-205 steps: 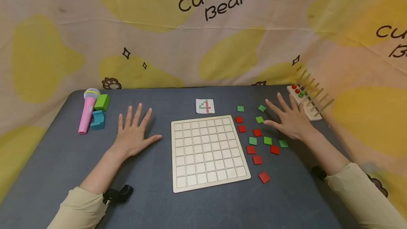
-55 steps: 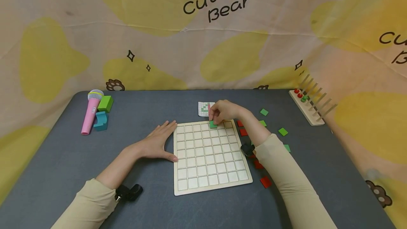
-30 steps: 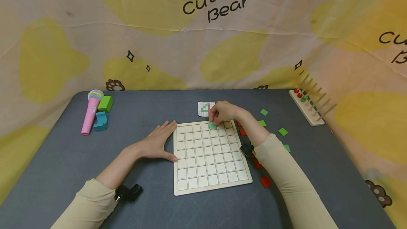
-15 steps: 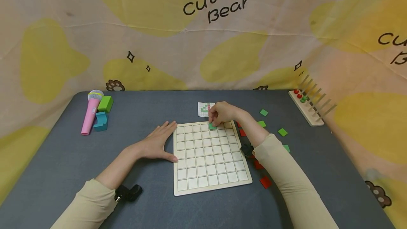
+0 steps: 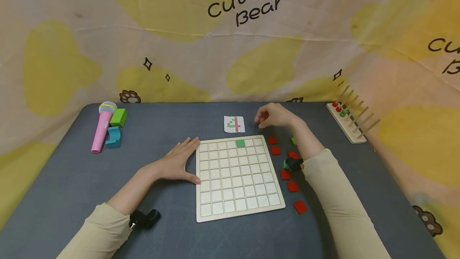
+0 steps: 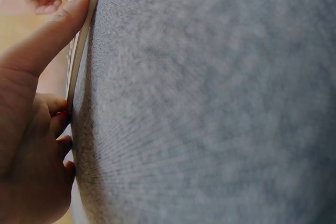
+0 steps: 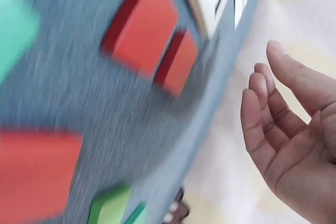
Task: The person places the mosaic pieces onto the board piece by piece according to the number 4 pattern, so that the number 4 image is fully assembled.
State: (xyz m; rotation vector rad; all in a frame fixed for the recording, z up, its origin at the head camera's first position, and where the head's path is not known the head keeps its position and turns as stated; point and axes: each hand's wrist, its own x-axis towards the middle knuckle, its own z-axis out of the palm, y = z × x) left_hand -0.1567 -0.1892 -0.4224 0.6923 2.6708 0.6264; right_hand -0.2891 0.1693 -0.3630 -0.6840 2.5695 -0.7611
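A pale wooden grid board point(image 5: 235, 175) lies flat on the dark table. One green square tile point(image 5: 240, 143) sits in a cell of its far row. My left hand point(image 5: 176, 161) rests at the board's left edge, thumb and fingertips touching it, fingers straight. My right hand point(image 5: 274, 115) is in the air beyond the board's far right corner, fingers loosely bent, nothing between them, as the right wrist view confirms. Beneath and beside the right forearm lie loose red tiles point(image 5: 292, 186) and green tiles; the arm hides some of them.
A small pattern card point(image 5: 234, 124) lies behind the board. On the left are a pink toy microphone point(image 5: 102, 127), a green block point(image 5: 119, 117) and a blue curved block point(image 5: 114, 137). A pegged wooden stand point(image 5: 346, 123) with beads stands far right.
The right hand, empty at first, brought a green tile to the board's far row, released it, then drew back right. The left hand moved from the table to the board's left edge.
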